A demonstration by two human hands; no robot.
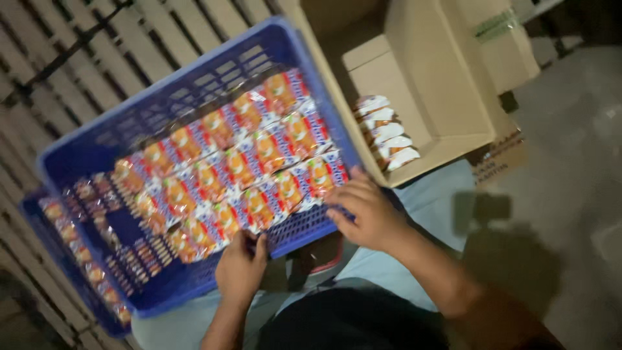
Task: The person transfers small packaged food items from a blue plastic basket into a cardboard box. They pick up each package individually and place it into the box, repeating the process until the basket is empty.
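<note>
blue crate (162, 110) and cardboard box (440, 97) rest on a slatted pallet (78, 58).

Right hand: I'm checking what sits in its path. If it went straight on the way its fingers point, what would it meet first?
The right hand rests on the blue crate's near wall, fingers pointing up-left. Going on, it would probably meet the orange-and-blue snack packets first; depth is hard to judge.
</note>
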